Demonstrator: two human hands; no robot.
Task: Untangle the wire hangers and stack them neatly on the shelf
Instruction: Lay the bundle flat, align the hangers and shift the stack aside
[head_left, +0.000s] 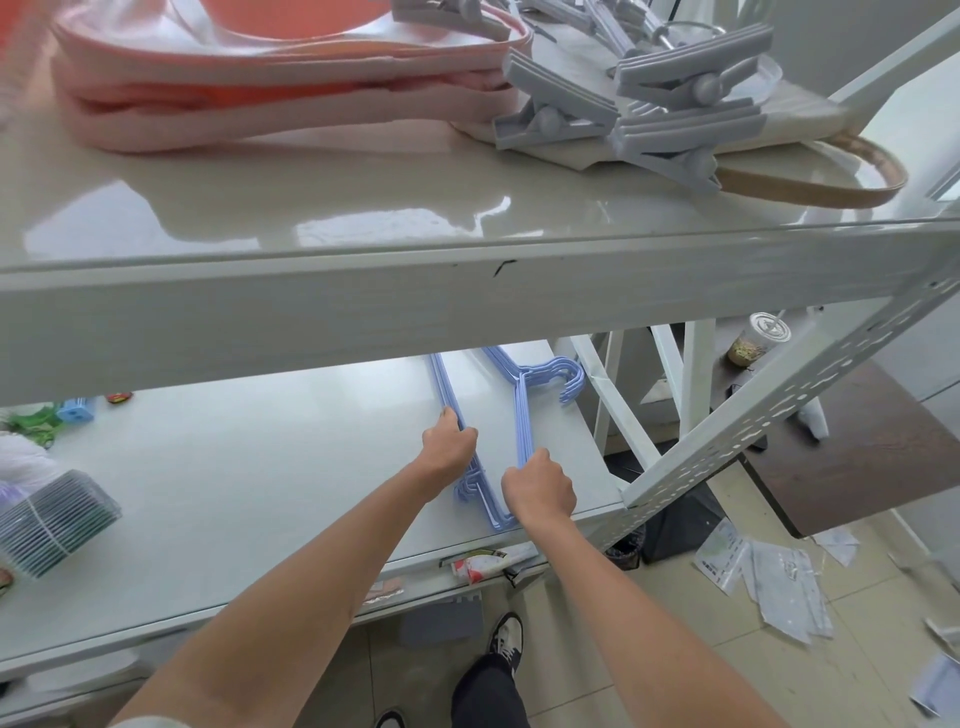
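**A:** What do you have, taking the blue hangers as the landmark and going left to right?

**B:** Far left of the hangers, on the same lower shelf (234, 467), I see a stack of clear-wrapped flat items (54, 519) at the shelf's edge, and beyond it a small blue block (78, 409) near some green packaging (31, 423). Then the left hand (448, 441), fingers curled round the left-hand run of the blue wire hangers (519, 415). The hangers lie flat in one nested stack at the shelf's right end, hooks pointing to the right post. The right hand (537, 488) is clenched on the stack's near corner.

**A:** Anything in the way?

**B:** The upper shelf (363, 291) overhangs the hangers and hides their far end from me. On it, above and left of the hangers, lies a pile of pink padded items (260, 88); above and right, grey plastic clip hangers (649, 104) on a pale bag with a tan handle (831, 192). A perforated white brace (779, 410) slants down just right of the hangers.

**A:** Any writing?

**B:** A lidded cup (756, 340) stands right of the hangers; its lid print is too small to read. Printed papers (769, 571) lie on the floor lower right, unreadable. A red-and-white wrapper (478, 564) below the hangers is also illegible.
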